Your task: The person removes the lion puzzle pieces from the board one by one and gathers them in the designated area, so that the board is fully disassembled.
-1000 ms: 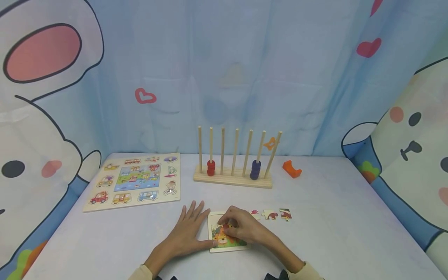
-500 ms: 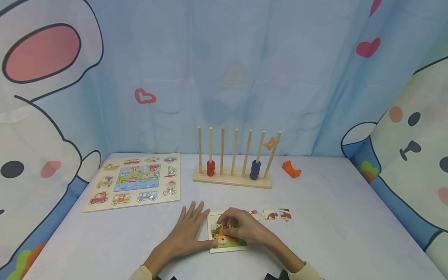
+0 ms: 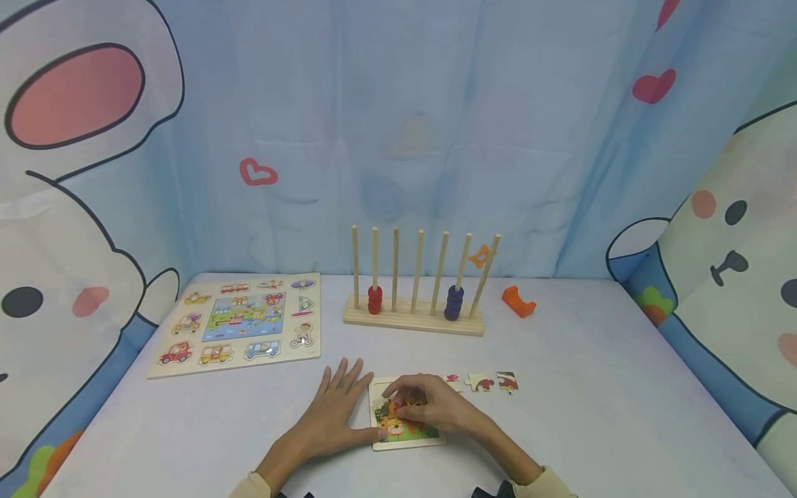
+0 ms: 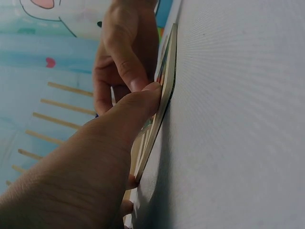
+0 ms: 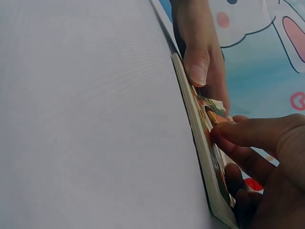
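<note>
A small jigsaw puzzle (image 3: 407,434) with a cartoon animal picture lies in its pale wooden tray (image 3: 405,447) at the front of the table. My left hand (image 3: 336,413) is spread flat on the table to its left, and its thumb presses on the tray's left side. Over the puzzle, my right hand (image 3: 436,404) pinches a puzzle piece between thumb and fingers. In the right wrist view this puzzle piece (image 5: 215,109) stands tilted up from the picture. The right fingers hide the upper part of the puzzle in the head view.
Loose puzzle pieces (image 3: 479,382) lie right of the tray. Behind stands a wooden peg rack (image 3: 414,322) with red beads (image 3: 375,300) and dark blue beads (image 3: 454,303). An orange curved block (image 3: 519,301) is to its right. A vehicle puzzle board (image 3: 243,318) lies back left.
The right hand's fingers have shifted slightly left over the puzzle, and the index finger reaches out a little farther. The left hand stays where it was.
</note>
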`<act>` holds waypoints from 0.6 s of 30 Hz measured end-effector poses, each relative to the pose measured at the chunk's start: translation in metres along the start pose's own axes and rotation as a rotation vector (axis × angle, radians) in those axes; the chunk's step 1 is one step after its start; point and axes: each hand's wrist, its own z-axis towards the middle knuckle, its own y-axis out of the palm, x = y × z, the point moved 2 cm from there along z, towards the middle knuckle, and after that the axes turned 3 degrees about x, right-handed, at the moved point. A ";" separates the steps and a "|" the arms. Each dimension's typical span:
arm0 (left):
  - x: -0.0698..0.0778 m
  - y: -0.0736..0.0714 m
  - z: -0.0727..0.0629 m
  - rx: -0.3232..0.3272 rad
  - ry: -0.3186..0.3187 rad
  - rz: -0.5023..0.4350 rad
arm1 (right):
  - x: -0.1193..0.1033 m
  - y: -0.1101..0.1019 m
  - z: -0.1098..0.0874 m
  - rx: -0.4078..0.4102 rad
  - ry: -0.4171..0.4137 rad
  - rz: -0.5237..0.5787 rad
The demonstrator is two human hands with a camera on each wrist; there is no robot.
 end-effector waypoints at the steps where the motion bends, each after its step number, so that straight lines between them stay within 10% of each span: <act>1: 0.000 0.000 0.000 0.000 0.000 0.000 | 0.000 0.000 0.000 0.000 0.003 0.002; 18: 0.000 0.000 0.000 -0.005 -0.007 -0.005 | 0.002 -0.001 0.000 0.033 0.028 0.027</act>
